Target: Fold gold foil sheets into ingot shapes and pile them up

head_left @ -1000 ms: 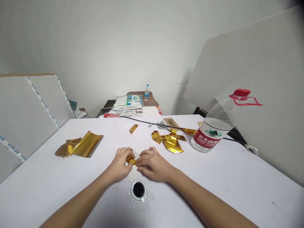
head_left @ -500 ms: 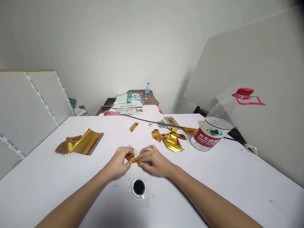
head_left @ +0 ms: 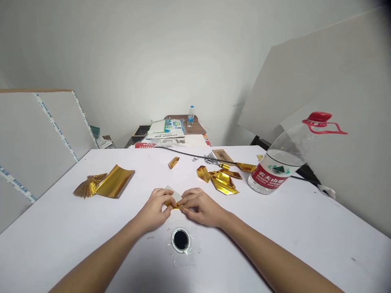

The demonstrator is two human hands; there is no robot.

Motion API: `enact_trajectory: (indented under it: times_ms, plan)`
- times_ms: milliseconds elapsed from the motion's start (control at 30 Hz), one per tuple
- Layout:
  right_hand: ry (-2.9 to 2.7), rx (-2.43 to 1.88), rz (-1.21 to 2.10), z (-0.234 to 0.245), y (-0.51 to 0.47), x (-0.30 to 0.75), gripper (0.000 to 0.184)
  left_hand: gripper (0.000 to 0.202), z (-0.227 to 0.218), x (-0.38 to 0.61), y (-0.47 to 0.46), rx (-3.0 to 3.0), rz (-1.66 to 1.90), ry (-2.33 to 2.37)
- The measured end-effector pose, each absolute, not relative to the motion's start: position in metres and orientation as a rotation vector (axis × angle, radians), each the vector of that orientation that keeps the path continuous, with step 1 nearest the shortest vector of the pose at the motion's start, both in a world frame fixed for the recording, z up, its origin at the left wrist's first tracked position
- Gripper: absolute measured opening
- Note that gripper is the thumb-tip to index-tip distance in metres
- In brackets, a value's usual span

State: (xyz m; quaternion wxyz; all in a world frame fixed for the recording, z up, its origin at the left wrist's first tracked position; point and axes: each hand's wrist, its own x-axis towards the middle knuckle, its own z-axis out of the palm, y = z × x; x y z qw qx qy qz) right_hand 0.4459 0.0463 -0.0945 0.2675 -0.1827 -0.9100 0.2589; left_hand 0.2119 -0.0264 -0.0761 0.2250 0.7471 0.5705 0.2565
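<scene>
At the white table [head_left: 61,228], I hold a small folded sheet of shiny gold paper with a pale side [head_left: 175,194] directly between my two hands, just beyond a round black disc with a white rim [head_left: 181,240]. Its gold band runs roughly left to right, from one set of fingers to the other; its pale corner points away from me, slightly left. My left hand [head_left: 156,208] grips the left end between thumb and fingers; my right hand [head_left: 200,207] pinches the right. Neither is clearly nearer.
</scene>
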Motion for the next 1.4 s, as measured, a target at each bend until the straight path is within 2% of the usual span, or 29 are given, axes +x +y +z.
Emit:
enact_trajectory:
  times_ms: [233,533,767,900,1000,1167,1233,1400]
  plan:
    - [-2.448,-0.522,0.699,-0.093,0.043,0.444,0.017,0.028,-0.081,0.209,-0.027,2.162,0.720,1.549]
    - [-2.581,-0.693,0.205,-0.078,0.039,0.447,0.024,0.034,-0.065,0.206,-0.033,2.488,0.490,1.466]
    - [-2.579,-0.682,0.522,-0.074,0.038,0.447,0.033,0.034,-0.060,0.223,-0.038,2.450,0.347,1.615]
    - [-2.547,-0.805,0.557,-0.078,0.046,0.446,0.032,0.035,-0.058,0.217,-0.037,2.454,0.432,1.506]
    - [-2.419,-0.920,0.648,-0.088,0.056,0.446,0.032,0.027,-0.058,0.213,-0.035,2.425,0.501,1.420]
    - [-2.332,-1.011,0.662,-0.099,0.061,0.443,0.044,0.014,-0.061,0.212,-0.034,2.420,0.499,1.382]
    - [-2.381,-1.015,0.611,-0.098,0.057,0.443,0.046,0.018,-0.064,0.210,-0.034,2.423,0.550,1.358]
    - [-2.466,-1.057,0.581,-0.091,0.045,0.441,0.054,0.046,-0.068,0.200,-0.032,2.387,0.631,1.380]
